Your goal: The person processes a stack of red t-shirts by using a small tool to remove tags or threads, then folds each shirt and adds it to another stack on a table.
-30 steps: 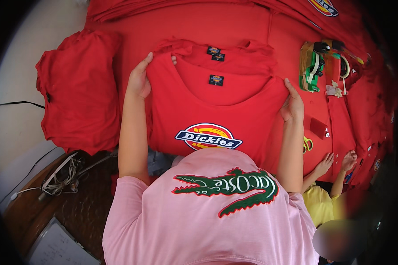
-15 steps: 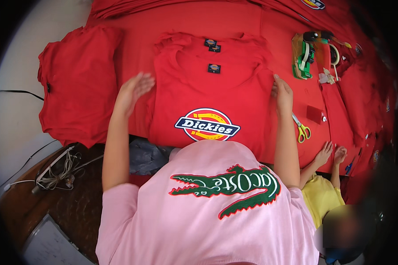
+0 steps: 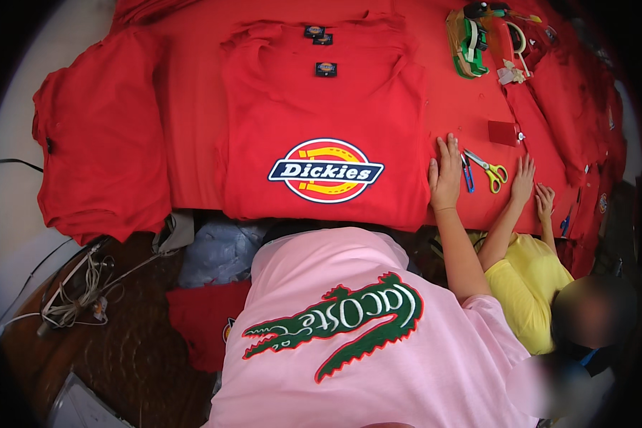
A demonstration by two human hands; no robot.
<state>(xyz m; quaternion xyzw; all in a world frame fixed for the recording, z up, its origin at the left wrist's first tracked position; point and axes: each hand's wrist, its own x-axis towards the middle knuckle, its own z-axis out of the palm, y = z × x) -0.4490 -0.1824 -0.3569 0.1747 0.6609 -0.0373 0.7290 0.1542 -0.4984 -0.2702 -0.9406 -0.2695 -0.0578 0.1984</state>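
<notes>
A stack of red T-shirts (image 3: 321, 107) with a big printed logo on the front lies flat on the red-covered table before me. At the stack's right edge, my right hand (image 3: 446, 175) rests palm down, fingers stretched out and holding nothing. Just right of its fingers are a blue cutter-like tool (image 3: 468, 172) and a pair of scissors (image 3: 493, 173) with yellow handles. My left hand does not show in this view.
A red garment pile (image 3: 103, 135) stands at the left. Far right are a green tape dispenser (image 3: 466, 50), a red box (image 3: 504, 133) and more red shirts (image 3: 571, 114). A person in a yellow shirt (image 3: 528, 285) has both hands on the table. Tangled cables (image 3: 75, 292) lie lower left.
My left hand has gone from beside the shirts out of view. The right hand has left the stack's side and lies on the tabletop. The view has shifted, and the blue tool now shows.
</notes>
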